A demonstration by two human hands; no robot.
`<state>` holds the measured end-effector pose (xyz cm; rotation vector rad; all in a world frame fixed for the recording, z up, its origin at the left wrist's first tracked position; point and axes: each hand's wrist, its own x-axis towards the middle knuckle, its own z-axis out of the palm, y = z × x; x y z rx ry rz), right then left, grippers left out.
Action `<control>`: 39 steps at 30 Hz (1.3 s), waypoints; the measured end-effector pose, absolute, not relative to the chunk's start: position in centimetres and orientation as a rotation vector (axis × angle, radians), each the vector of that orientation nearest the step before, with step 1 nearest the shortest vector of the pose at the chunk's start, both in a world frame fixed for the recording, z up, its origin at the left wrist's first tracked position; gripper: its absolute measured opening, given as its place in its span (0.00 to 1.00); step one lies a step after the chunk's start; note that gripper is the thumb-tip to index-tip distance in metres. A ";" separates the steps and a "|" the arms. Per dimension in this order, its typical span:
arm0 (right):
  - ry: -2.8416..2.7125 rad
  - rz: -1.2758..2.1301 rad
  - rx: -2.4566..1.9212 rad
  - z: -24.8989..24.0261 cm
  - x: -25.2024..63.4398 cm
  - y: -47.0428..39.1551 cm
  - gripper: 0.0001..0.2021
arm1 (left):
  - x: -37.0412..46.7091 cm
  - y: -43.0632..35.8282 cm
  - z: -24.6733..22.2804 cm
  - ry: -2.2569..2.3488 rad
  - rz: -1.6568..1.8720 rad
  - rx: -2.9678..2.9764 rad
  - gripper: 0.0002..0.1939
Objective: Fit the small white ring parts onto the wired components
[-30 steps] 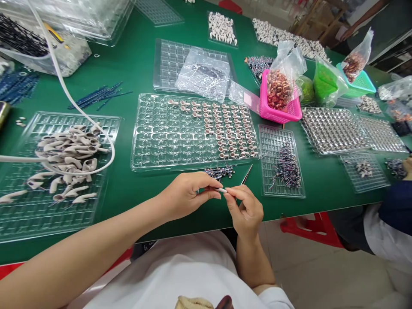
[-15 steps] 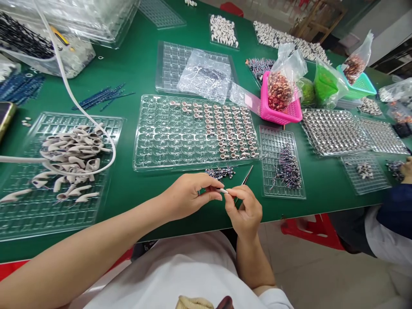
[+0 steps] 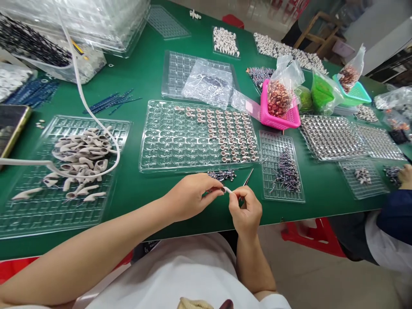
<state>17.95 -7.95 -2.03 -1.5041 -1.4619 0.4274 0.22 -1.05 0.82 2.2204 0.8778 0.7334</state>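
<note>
Between the fingertips of my left hand (image 3: 193, 195) is the round end of a small white earbud shell (image 3: 227, 189), its dark opening showing. My right hand (image 3: 246, 212) pinches the thin stem end. A pair of metal tweezers (image 3: 248, 176) also sits in my right hand, its tips pointing up and away. Just beyond my fingers lies a small pile of dark wired parts (image 3: 222, 175). Behind it is a clear tray (image 3: 175, 148) with similar shells in its right-hand pockets. At the left, a heap of loose shells (image 3: 83, 148) rests on another clear tray (image 3: 32, 210).
A white cable (image 3: 80, 88) loops over the left tray. Right of my hands is a tray of wired parts (image 3: 288, 174). A pink basket (image 3: 280, 121) holds a bag of copper-coloured parts. A co-worker's hand (image 3: 405, 176) is at the far right edge.
The shell has turned so its dark opening shows, and my right hand has drawn slightly away along the stem. The whole view has shifted a little.
</note>
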 end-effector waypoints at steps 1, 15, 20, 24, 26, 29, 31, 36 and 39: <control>-1.474 0.414 -1.505 -2.0 18.0 -7.9 0.07 | 0.3 -1.0 0.7 0.870 0.748 2.248 0.08; -1.609 0.433 -1.467 -2.5 19.0 -7.9 0.10 | -1.8 -1.5 5.7 1.125 0.525 2.452 0.11; -1.612 0.422 -1.437 -2.7 19.1 -7.8 0.11 | -7.6 1.0 5.8 1.505 0.625 2.278 0.13; -1.626 0.446 -1.399 -3.1 19.0 -7.8 0.09 | -13.1 2.2 5.4 1.740 0.669 2.127 0.17; -1.621 0.467 -1.378 -3.1 18.9 -7.8 0.09 | -15.0 2.1 5.5 1.821 0.679 2.048 0.18; -1.623 0.482 -1.356 -3.1 18.7 -7.7 0.08 | -15.7 1.4 6.1 1.894 0.676 1.935 0.18; -1.654 0.463 -1.306 -3.1 18.6 -7.6 0.06 | -14.7 0.6 6.3 1.837 0.676 1.933 0.16; -1.788 0.475 -1.098 -2.8 18.3 -7.5 0.16 | -8.3 -1.9 5.2 1.420 0.614 2.046 0.12; -1.802 0.495 -1.036 -2.5 18.3 -7.8 0.18 | -4.3 -3.2 3.9 1.191 0.620 2.196 0.08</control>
